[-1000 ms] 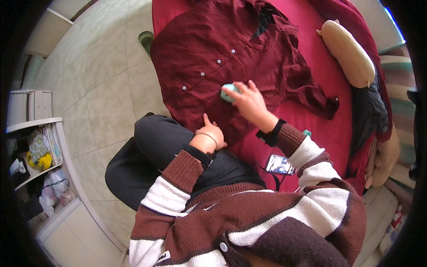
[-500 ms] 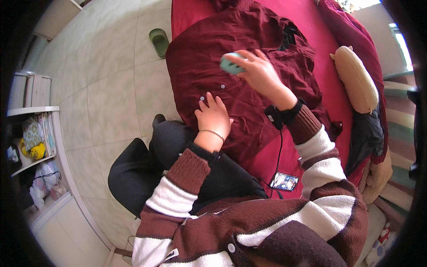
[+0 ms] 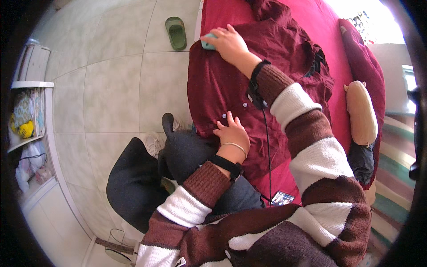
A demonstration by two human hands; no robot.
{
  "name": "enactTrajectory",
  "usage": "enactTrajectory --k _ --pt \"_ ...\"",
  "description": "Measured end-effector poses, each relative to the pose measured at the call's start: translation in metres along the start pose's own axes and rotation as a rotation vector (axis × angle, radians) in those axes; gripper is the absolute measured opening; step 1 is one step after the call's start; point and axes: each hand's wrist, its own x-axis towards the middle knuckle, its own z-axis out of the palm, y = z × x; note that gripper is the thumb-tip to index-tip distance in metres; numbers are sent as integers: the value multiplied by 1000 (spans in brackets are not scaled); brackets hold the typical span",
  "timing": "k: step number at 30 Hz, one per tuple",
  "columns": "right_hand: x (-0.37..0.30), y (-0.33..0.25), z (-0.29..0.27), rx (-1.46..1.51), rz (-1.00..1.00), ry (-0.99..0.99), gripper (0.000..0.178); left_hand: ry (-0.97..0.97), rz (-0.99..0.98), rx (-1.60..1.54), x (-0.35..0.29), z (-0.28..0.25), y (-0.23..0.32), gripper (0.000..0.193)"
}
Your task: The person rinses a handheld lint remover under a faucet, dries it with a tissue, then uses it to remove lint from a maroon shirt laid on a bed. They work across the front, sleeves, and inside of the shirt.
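Observation:
A dark red buttoned garment point(image 3: 213, 84) lies spread and wrinkled over the bed. At its far left edge, my right hand point(image 3: 232, 46) is closed around a small rounded teal device point(image 3: 208, 42). The device rests against or just over the cloth; its underside is hidden, and I cannot tell its exact kind. Nearer to me, my left hand point(image 3: 234, 135) lies on the garment's near left part with its fingers spread and nothing in them. Two pale buttons point(image 3: 224, 115) show just beyond its fingertips.
The bright red sheet point(image 3: 342, 66) covers the bed. A beige plush pillow point(image 3: 361, 113) lies at the right. A phone point(image 3: 282, 198) is near my lap, with a black cable point(image 3: 269, 155) beside it. A green slipper point(image 3: 176, 34) sits on the tiled floor; open shelves point(image 3: 31, 115) stand left.
My right hand has carried the teal device left and away from me, to the garment's far left edge. My left hand stays flat near the buttons. The view has shifted.

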Motion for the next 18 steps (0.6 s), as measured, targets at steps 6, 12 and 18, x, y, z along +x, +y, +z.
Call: enactTrajectory --k 6,12,18 --pt "-6 5 -40 149 3 113 66 41 33 -14 1 4 -3 103" --pt "-107 -61 -58 148 -428 -172 47 130 6 30 -2 13 4 100" --pt "-18 -57 -22 -55 -188 -177 52 53 53 -43 0 4 -3 97"
